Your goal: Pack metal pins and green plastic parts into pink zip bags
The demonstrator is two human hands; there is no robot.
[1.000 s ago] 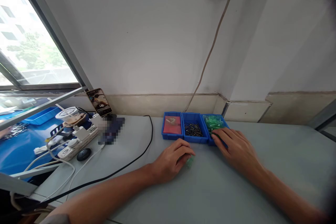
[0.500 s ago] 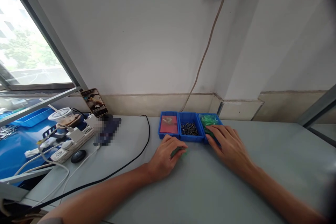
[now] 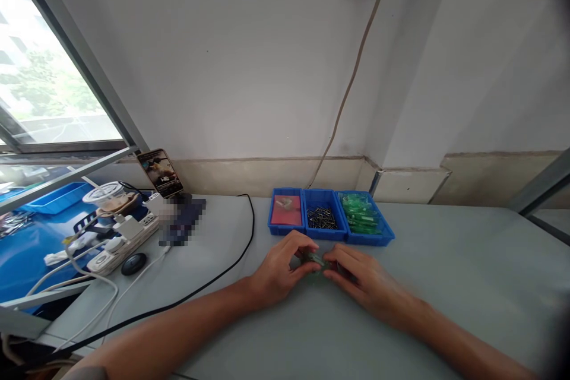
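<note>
Just in front of the blue bins, my left hand [image 3: 278, 270] pinches a small translucent green plastic piece [image 3: 315, 259] between thumb and fingers. My right hand [image 3: 365, 279] meets it from the other side, its thumb and fingertips closed on the same piece; fingers hide much of it. Beyond my hands, green plastic pieces [image 3: 360, 214] fill the right blue bin [image 3: 371, 240]. Dark metal screws [image 3: 322, 219] lie in the middle blue bin [image 3: 327, 234]. The left blue bin [image 3: 286, 229] shows a pink sheet with small pale pieces on it.
A black cable [image 3: 222, 274] curves across the grey table to the left of my hands. Farther left are a black mouse-like object [image 3: 133, 264], a power strip [image 3: 107, 258] with plugs, and a propped phone [image 3: 160, 172]. A metal frame bar [image 3: 66, 178] crosses there.
My right hand has left the right bin and come toward my left hand, its fingertips now at the green piece. The right bin's contents are uncovered. The view shifted slightly.
</note>
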